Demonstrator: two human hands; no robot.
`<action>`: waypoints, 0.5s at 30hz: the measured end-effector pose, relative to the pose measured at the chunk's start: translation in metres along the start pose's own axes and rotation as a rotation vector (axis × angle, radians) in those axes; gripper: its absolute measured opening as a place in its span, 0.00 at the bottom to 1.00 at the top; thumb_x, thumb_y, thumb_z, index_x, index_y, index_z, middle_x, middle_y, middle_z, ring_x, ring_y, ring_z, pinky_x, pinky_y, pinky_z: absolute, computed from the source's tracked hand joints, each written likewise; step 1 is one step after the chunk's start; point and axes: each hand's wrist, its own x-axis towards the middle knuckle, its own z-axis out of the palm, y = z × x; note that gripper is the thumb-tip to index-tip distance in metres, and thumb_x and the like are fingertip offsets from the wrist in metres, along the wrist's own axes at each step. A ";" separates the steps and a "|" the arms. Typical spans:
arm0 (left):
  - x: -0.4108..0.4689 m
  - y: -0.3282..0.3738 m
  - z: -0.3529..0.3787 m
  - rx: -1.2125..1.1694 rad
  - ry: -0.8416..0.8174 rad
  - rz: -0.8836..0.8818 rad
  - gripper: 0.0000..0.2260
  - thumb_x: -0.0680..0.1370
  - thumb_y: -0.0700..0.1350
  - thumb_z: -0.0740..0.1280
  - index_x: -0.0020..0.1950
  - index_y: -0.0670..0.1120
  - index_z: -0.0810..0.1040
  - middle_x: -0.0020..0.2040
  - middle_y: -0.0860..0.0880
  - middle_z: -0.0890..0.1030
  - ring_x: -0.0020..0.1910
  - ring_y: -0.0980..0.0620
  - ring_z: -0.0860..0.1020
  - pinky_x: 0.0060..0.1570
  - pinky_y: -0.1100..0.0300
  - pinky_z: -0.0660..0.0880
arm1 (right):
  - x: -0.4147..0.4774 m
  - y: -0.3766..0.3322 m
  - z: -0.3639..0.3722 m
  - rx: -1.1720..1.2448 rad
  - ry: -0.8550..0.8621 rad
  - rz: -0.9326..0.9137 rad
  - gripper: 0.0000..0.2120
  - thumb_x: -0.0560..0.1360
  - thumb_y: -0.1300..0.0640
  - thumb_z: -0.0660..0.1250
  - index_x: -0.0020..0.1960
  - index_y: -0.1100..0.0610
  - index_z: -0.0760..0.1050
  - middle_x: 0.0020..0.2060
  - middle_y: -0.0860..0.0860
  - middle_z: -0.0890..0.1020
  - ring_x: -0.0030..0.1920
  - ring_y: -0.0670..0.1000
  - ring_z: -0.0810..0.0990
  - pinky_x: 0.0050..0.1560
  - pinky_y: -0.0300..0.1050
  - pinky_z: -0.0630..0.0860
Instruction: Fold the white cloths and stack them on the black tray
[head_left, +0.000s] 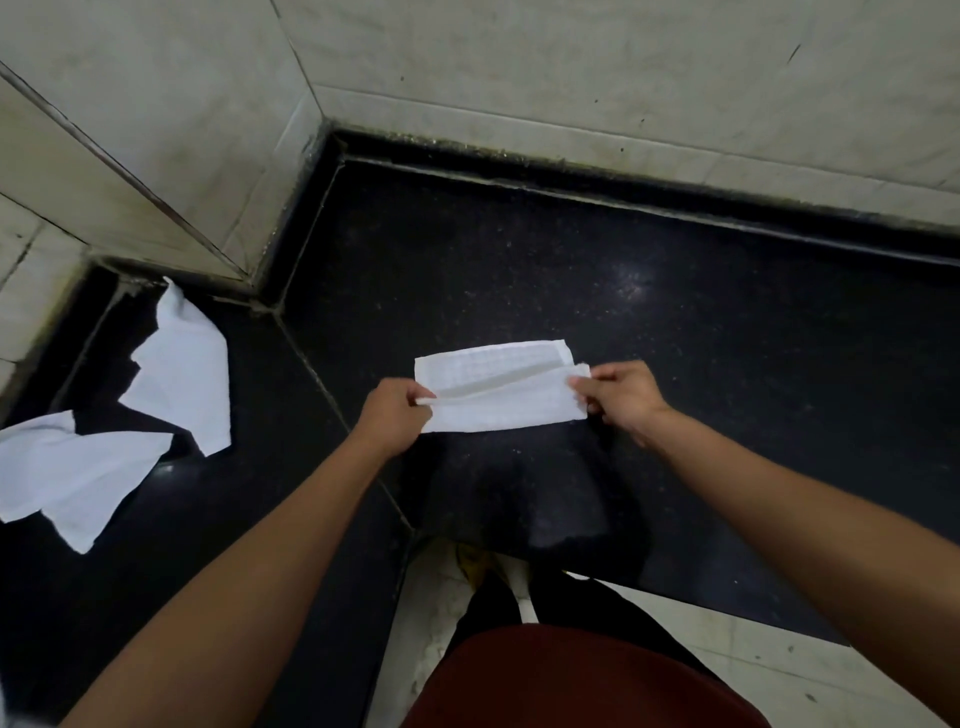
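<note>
- Head view, nearest edge: red garment below the held cloth, with both bare forearms reaching forward past it.
- At the left end of the held cloth: left hand, fingers curled, pinching the fabric.
- At the right end: right hand, thumb and fingers pinching likewise.
- Held cloth: white, waffle-textured, stretched between the hands as a long strip. Near layer brought up over the far layer, top edges not yet matched. Lying on or just above the black counter; contact unclear.
- Step judged in hand: lengthwise fold, partly closed.
- Next move, as a judgement: edges aligned and pressed flat, then a crosswise fold, end to end.
- Left of the held cloth, well apart: second loose cloth nearer and first loose cloth farther, both crumpled and unfolded.
- Black tray: not distinguishable anywhere around the held cloth, so stacking place unknown.
- Beyond the held cloth: pale tiled wall.
- Brands, labels, writing: none legible.
</note>
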 end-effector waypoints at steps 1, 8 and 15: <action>0.008 0.006 -0.002 0.072 0.033 0.026 0.07 0.75 0.38 0.66 0.36 0.44 0.77 0.34 0.47 0.75 0.33 0.51 0.73 0.34 0.60 0.68 | 0.009 -0.004 0.001 -0.073 0.042 -0.024 0.13 0.73 0.53 0.74 0.33 0.58 0.78 0.28 0.49 0.79 0.29 0.47 0.74 0.30 0.40 0.70; 0.057 0.016 -0.007 0.178 0.098 -0.057 0.16 0.76 0.45 0.68 0.29 0.45 0.72 0.29 0.49 0.72 0.30 0.52 0.71 0.35 0.59 0.67 | 0.055 -0.028 0.005 -0.488 0.118 -0.062 0.09 0.72 0.45 0.70 0.42 0.50 0.80 0.42 0.49 0.83 0.46 0.52 0.81 0.48 0.47 0.77; 0.073 0.009 0.002 0.301 0.053 -0.073 0.07 0.74 0.46 0.69 0.40 0.43 0.77 0.42 0.44 0.79 0.47 0.42 0.79 0.40 0.56 0.71 | 0.069 -0.030 0.020 -0.718 0.111 -0.023 0.12 0.71 0.45 0.68 0.49 0.50 0.80 0.48 0.52 0.82 0.48 0.56 0.80 0.43 0.44 0.71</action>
